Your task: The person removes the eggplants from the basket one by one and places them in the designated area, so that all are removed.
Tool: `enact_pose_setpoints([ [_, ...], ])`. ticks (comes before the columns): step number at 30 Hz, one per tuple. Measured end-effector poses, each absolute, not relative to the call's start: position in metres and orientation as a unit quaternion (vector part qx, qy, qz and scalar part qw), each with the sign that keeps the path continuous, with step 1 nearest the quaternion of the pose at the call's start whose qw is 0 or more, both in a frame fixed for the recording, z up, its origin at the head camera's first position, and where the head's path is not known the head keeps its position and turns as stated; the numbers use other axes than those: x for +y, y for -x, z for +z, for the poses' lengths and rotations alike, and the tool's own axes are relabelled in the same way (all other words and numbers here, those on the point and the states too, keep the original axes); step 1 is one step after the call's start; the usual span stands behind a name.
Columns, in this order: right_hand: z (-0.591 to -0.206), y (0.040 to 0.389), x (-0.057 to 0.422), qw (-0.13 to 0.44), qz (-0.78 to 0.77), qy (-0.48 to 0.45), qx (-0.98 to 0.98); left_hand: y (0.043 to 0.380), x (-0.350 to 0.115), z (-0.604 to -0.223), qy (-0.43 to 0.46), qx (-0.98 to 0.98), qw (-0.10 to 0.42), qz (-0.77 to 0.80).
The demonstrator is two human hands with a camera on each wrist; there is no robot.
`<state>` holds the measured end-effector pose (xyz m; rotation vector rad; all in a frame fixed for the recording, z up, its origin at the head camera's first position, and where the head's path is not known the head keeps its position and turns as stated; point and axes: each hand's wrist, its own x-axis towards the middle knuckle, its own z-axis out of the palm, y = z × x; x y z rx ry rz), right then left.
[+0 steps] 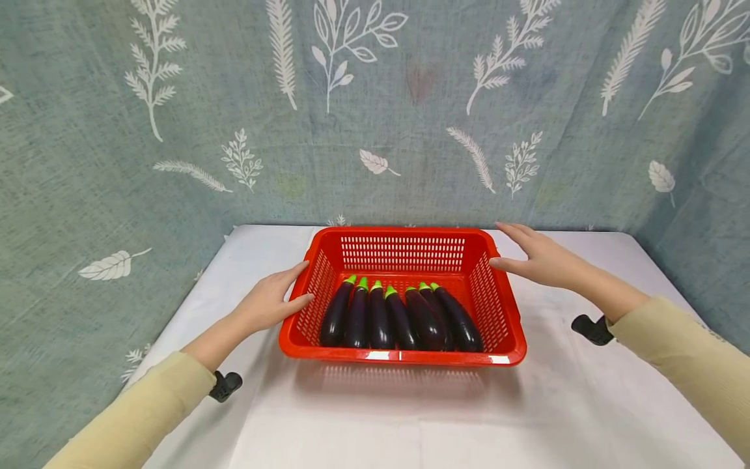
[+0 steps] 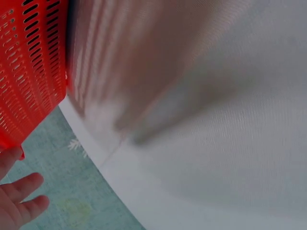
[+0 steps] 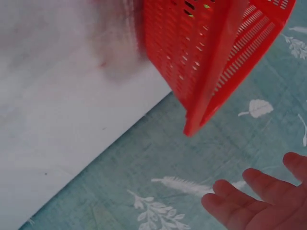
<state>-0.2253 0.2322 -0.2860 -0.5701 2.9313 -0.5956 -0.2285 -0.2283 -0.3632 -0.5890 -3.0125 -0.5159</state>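
A red plastic basket (image 1: 346, 354) with slotted walls stands on the white table in the head view. Several dark purple eggplants (image 1: 381, 319) with green stem ends lie side by side inside it. My left hand (image 1: 266, 303) is at the basket's left rim, fingers extended and fingertips right at the edge. In the left wrist view, one fingertip overlaps the corner of the basket (image 2: 33, 72). My right hand (image 1: 541, 257) hovers beside the right rim with fingers spread and nothing held. The right wrist view shows a gap between its fingers and the basket (image 3: 182, 57).
White cloth covers the table (image 1: 328, 423), which the basket shades. A grey-green curtain (image 1: 410, 150) with white leaf prints hangs behind and along the sides. Black wrist devices (image 1: 225, 385) show below both beige sleeves (image 1: 146, 407).
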Motion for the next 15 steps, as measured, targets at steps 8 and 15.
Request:
enact_pose_setpoints([
  [8,-0.276,0.234,0.218,0.073,-0.224,0.191,0.953,0.231,-0.231,-0.37,0.175,-0.959,-0.018,-0.224],
  [15,-0.269,0.24,0.21,0.096,-0.254,0.19,0.943,0.235,-0.232,-0.377,0.175,-0.941,-0.028,-0.288],
])
